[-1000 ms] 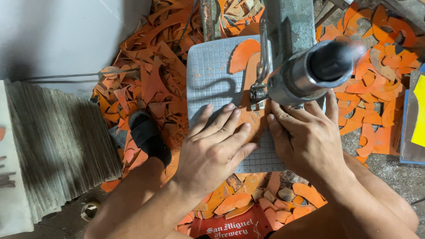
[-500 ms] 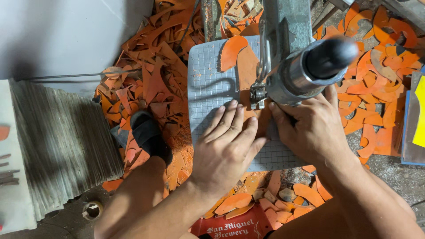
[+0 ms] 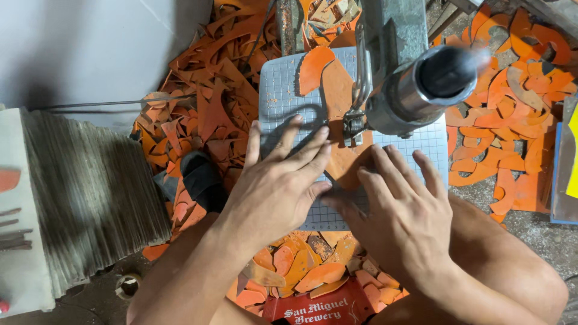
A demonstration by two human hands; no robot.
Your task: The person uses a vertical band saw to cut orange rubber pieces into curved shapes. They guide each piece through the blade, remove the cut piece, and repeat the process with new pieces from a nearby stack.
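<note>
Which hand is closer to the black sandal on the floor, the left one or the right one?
Left. The left hand lies flat on the gridded saw table, just right of the black sandal. The right hand presses the orange sheet farther right, beyond the left hand.

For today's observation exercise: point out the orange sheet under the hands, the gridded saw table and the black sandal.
orange sheet (image 3: 338, 90), head view, its flat middle.
gridded saw table (image 3: 280, 90), head view, bare left part.
black sandal (image 3: 198, 174), head view, its strap.

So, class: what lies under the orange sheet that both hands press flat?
The orange sheet rests on a grey gridded table. The left hand and right hand cover its near edge, so that part stays unseen.
</note>
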